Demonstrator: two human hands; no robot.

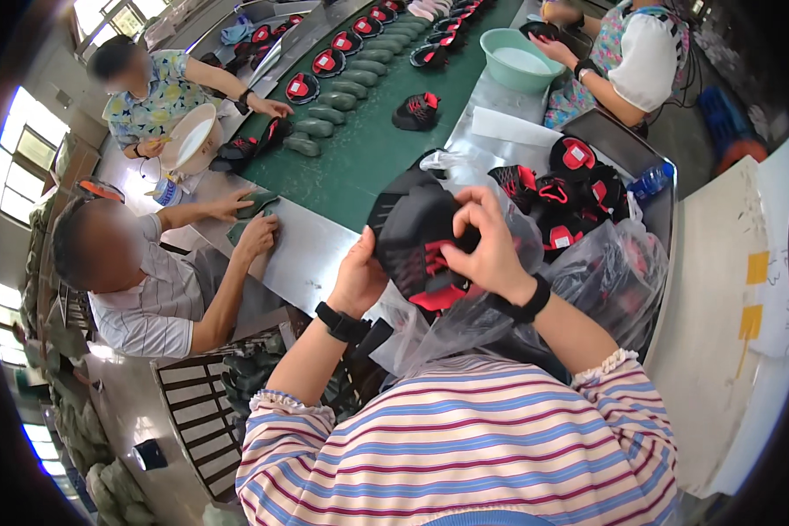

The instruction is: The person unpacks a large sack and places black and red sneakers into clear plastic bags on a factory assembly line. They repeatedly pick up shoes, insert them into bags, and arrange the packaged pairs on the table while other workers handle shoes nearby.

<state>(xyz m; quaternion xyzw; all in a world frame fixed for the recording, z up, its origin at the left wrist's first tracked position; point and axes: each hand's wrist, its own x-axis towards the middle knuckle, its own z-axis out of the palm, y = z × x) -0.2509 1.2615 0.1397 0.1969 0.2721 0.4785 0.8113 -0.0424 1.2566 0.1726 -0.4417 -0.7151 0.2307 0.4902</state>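
Between my two hands, above the metal table edge, is a black shoe upper (416, 235) with red lacing and a red patch at its lower end. My left hand (362, 279) grips its left side, thumb pointing up along the edge. On the other side, my right hand (493, 248) has curled fingers at the shoe upper's opening, thumb by the red laces. Clear plastic sheeting (456, 337) lies below the shoe upper and around it. To the right is a pile of black and red shoe uppers (559, 195), partly under plastic.
A green conveyor belt (359, 162) carries rows of grey-green shoe lasts (349, 89) and shoe uppers. Two people sit at left, one handling a dark green piece (256, 206). Another works at upper right beside a mint basin (519, 61). A blue-capped bottle (650, 181) stands right.
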